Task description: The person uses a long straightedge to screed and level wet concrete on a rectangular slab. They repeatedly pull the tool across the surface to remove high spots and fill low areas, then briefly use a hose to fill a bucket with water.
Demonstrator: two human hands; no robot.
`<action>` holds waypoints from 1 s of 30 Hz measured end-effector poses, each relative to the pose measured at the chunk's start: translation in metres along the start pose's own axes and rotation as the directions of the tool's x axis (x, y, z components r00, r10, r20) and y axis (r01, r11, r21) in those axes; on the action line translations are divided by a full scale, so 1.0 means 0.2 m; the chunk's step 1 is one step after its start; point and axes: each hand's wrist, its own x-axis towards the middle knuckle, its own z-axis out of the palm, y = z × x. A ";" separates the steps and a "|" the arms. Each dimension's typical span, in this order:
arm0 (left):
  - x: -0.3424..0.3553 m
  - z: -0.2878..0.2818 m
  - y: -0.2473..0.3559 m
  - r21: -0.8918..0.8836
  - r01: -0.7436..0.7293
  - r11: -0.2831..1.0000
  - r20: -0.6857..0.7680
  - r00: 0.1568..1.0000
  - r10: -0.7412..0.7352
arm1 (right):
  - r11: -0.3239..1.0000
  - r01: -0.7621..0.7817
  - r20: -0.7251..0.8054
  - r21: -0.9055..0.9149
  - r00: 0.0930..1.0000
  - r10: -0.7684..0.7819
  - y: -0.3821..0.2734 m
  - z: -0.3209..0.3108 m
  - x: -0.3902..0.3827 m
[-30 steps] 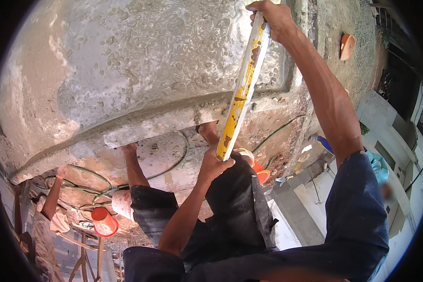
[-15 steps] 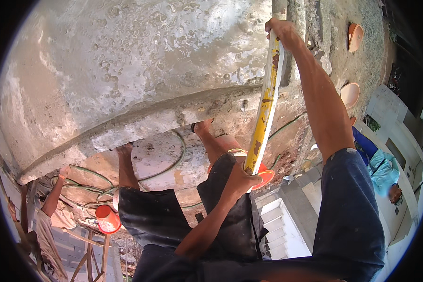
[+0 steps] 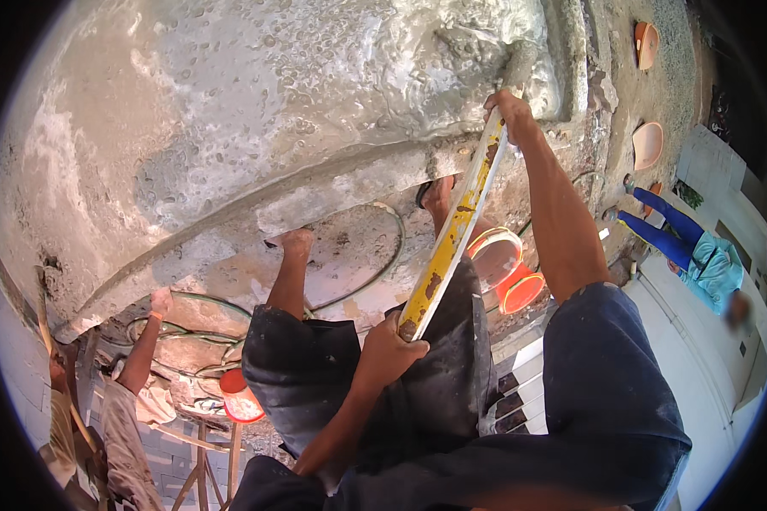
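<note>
Both hands are closed on a long screed bar [image 3: 452, 243], yellow and white with worn, rusty patches. My left hand [image 3: 389, 351] wraps round its near end, in front of my dark trousers. Farther along, my right hand [image 3: 511, 115] grips it with the arm stretched out. Beyond that hand, the grey, cement-coated far end reaches over the wet concrete slab [image 3: 256, 85]. The bar slants from lower left to upper right, crossing above the slab's raised edge.
My bare feet are beside the slab edge, near a green hose [image 3: 396, 247]. Orange buckets [image 3: 520, 289] stand at right of my legs, another bucket [image 3: 240, 396] at left. Co-workers are at far left and right [image 3: 711, 272]. Shallow pans [image 3: 647, 145] lie at upper right.
Both hands have drawn the screed bar back toward me, and it slants more to the left. My view has shifted; more of the slab's right corner shows.
</note>
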 end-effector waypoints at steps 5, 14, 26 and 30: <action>-0.23 -0.41 -0.11 0.270 -0.048 0.962 -0.091 0.993 0.075 | 0.943 -0.182 0.069 0.279 0.983 0.169 0.10 0.25 -0.22; -0.55 -1.22 -0.75 0.539 0.056 0.840 -0.423 0.880 0.213 | 0.693 -0.250 0.147 0.676 0.968 0.205 0.09 1.11 -0.98; -1.19 -0.62 -0.96 0.600 0.198 0.775 -0.676 0.644 0.359 | 0.703 -0.524 0.427 0.481 0.840 0.333 0.22 1.07 -1.44; -0.76 -0.11 -0.35 0.259 0.215 0.942 -0.827 0.553 0.101 | 0.862 -0.418 0.402 0.287 0.869 0.288 -0.08 1.10 -0.71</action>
